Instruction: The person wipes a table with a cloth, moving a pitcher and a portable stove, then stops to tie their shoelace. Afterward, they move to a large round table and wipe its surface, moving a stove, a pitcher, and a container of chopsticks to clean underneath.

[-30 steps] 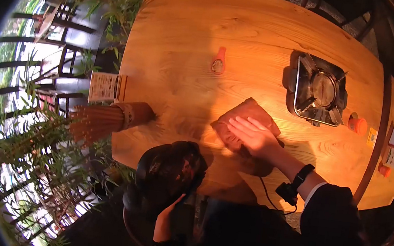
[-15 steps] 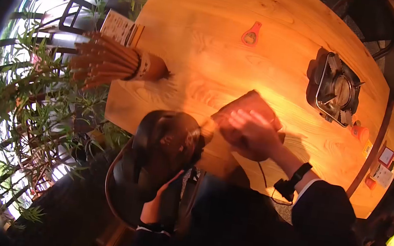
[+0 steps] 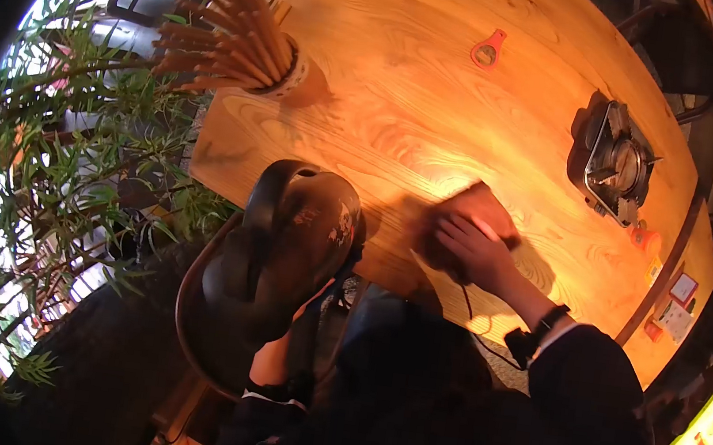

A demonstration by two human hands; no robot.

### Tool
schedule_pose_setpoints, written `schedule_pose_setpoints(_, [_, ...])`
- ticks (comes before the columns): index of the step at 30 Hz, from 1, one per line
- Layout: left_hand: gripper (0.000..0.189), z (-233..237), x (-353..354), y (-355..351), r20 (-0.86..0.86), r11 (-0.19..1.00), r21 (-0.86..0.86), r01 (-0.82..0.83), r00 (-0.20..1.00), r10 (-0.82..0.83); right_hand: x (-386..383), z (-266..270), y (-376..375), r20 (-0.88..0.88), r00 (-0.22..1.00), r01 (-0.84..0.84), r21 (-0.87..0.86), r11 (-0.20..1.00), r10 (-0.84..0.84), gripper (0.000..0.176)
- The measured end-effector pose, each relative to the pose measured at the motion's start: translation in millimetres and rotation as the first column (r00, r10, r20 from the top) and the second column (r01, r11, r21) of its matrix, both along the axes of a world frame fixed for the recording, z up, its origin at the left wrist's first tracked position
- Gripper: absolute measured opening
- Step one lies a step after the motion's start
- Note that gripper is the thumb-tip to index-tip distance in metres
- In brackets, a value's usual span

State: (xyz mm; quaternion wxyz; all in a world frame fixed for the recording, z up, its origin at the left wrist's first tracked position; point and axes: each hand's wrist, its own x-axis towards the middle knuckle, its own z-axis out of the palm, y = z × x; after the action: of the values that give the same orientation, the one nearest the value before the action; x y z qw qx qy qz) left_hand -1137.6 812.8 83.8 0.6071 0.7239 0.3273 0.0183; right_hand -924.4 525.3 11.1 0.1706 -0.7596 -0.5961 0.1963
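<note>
My left hand (image 3: 273,356) is under and behind a dark, rounded pot-like object (image 3: 315,235) with a thick looped handle and worn, pale patches. It holds this object up at the table's near left edge; most of its fingers are hidden. My right hand (image 3: 480,248) lies on a folded reddish-brown cloth (image 3: 494,206) on the wooden table, its fingers bent over the cloth. A black band with a small dark device and a cable is on my right wrist.
On the wooden table (image 3: 394,58) stand a holder with many brown sticks (image 3: 298,82) at the left and a portable gas stove (image 3: 620,164) at the right. A red bottle opener (image 3: 487,50) lies at the back. Leafy plants (image 3: 117,140) border the left side.
My right hand and the cloth have moved slightly right and off the dark object, with the fingers now more bent. The dark object appears higher and nearer. The view has shifted a little.
</note>
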Motion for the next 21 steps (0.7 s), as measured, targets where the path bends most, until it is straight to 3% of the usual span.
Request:
schedule_pose_setpoints(2, [0.051,-2.7,3.7,3.1,0.012,1.0,-0.013,-0.006,1.0,0.006,13.0,-6.9,-37.0,0.04,0.999,0.016,-0.057,0.998,-0.014,0.061])
schedule_pose_setpoints(4, [0.05,-7.6,10.2,2.8,0.023,1.0,-0.023,-0.007,1.0,0.008,31.4,5.4,-23.0,0.084,0.996,0.045,-0.1,0.994,-0.036,0.06])
schedule_pose_setpoints(6, [0.048,-12.2,18.4,-0.7,0.038,1.0,-0.024,-0.007,0.999,0.008,58.3,16.6,35.5,0.085,0.942,0.325,0.01,0.946,-0.325,0.061])
schedule_pose_setpoints(8, [0.047,-18.4,28.2,-6.2,0.048,1.0,-0.024,-0.01,0.999,0.011,78.7,0.5,89.7,0.09,0.868,0.464,0.204,0.862,-0.488,0.064])
schedule_pose_setpoints(10, [0.046,-25.9,40.9,-9.0,0.068,1.0,-0.017,-0.011,0.998,0.013,75.5,-14.3,130.4,0.164,0.794,0.54,0.251,0.803,-0.586,0.064])
schedule_pose_setpoints(12, [0.052,-36.4,53.0,-5.9,0.063,0.983,0.175,-0.048,0.997,0.037,58.5,-11.5,121.0,0.061,0.917,0.372,0.221,0.902,-0.393,0.061])
schedule_pose_setpoints(14, [0.058,-46.6,64.8,-2.8,0.068,0.928,0.362,-0.086,0.996,0.065,47.3,-12.4,83.8,0.012,0.966,0.255,0.124,0.959,-0.258,0.061])
schedule_pose_setpoints(16, [0.065,-50.2,80.6,-3.0,0.088,0.838,0.531,-0.126,0.992,0.093,38.9,0.0,46.6,0.016,0.94,0.34,0.074,0.937,-0.342,0.061])
schedule_pose_setpoints(18, [0.059,-15.9,94.4,-10.9,0.078,0.86,0.487,-0.152,0.988,0.131,44.2,3.5,34.5,0.016,0.908,0.419,0.017,0.908,-0.419,0.061])
schedule_pose_setpoints(20, [0.048,22.6,104.9,-24.9,0.038,0.885,0.408,-0.226,0.972,0.231,66.2,-3.0,37.1,0.056,0.775,0.621,0.116,0.775,-0.63,0.062])
schedule_pose_setpoints(21, [0.043,27.6,97.4,-38.9,-0.037,0.874,0.446,-0.193,0.972,0.234,84.8,-5.1,50.9,0.061,0.708,0.691,0.145,0.708,-0.703,0.063])
